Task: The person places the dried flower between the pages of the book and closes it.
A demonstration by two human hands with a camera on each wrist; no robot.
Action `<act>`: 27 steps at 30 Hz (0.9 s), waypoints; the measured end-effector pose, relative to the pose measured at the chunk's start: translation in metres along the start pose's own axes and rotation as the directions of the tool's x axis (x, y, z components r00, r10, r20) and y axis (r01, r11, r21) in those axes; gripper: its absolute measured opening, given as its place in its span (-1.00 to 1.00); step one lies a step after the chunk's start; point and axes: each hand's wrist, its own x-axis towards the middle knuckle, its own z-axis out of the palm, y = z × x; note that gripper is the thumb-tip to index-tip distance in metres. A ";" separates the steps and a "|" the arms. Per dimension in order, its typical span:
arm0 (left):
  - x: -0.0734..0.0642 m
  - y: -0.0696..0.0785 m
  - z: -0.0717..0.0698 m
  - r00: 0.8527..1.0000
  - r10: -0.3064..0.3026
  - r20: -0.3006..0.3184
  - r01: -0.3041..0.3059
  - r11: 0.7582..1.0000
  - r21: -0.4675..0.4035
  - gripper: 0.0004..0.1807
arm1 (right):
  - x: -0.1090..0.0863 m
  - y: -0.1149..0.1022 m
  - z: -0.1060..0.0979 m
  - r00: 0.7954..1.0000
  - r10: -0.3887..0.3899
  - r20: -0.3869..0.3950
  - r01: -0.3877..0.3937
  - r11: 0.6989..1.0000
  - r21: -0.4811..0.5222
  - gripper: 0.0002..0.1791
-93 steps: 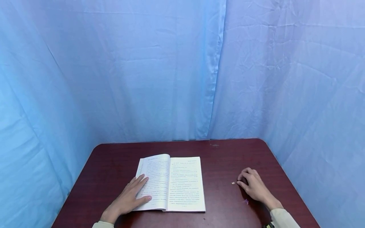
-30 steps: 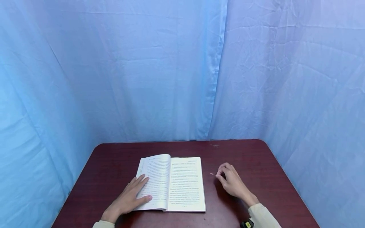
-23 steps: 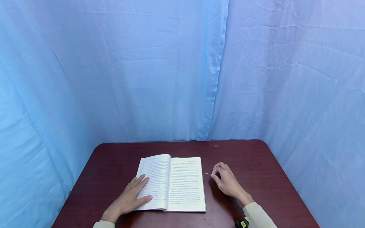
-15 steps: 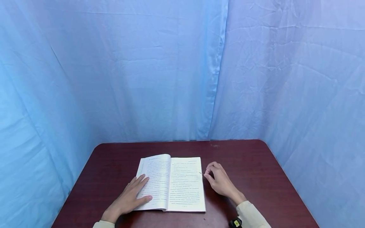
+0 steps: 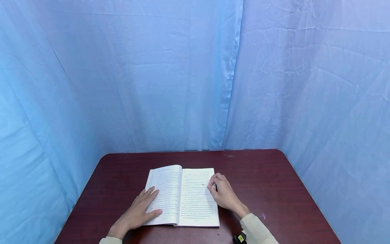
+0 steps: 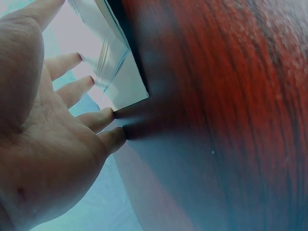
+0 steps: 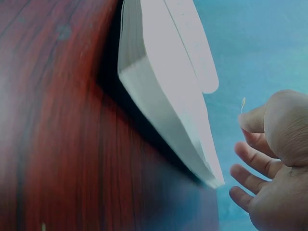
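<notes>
An open book (image 5: 198, 203) with printed pages lies on the dark red table. My left hand (image 5: 138, 211) rests with spread fingers on its left page, the thumb reaching in over the print. In the left wrist view the outer fingertips (image 6: 108, 115) are at the book's corner. My right hand (image 5: 223, 193) is over the right page's outer edge. Thumb and index finger pinch a thin stalk with a small pale-yellow tip (image 7: 243, 102), which points left over the page. The other fingers are loosely bent and hold nothing.
A tiny purple piece (image 5: 262, 216) lies on the table (image 5: 289, 189) right of my right sleeve. Blue curtains (image 5: 170, 84) hang behind the table and along both sides. A black device with a yellow label (image 5: 240, 238) is at my right wrist.
My right hand has moved left, from the bare table to over the right page, carrying the thin stalk. The purple piece shows again beside the sleeve. My left hand and the book have stayed put.
</notes>
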 end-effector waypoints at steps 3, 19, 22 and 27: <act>0.000 0.000 0.000 1.000 -0.002 0.001 0.002 1.000 -0.001 -0.02 | 0.002 -0.005 0.006 1.000 0.005 0.000 -0.005 1.000 0.010 -0.71; 0.000 -0.002 0.001 1.000 0.005 -0.004 -0.005 1.000 0.000 -0.03 | 0.014 -0.026 0.035 1.000 0.023 -0.003 -0.023 1.000 0.017 -0.71; 0.000 -0.002 0.001 1.000 0.008 -0.007 -0.008 1.000 0.003 -0.03 | 0.016 -0.030 0.038 0.999 0.038 -0.010 -0.039 0.999 -0.014 -0.73; 0.000 -0.002 0.001 1.000 0.011 -0.009 -0.011 1.000 0.001 -0.03 | 0.019 -0.034 0.045 0.997 0.065 -0.032 -0.066 0.996 -0.056 -0.75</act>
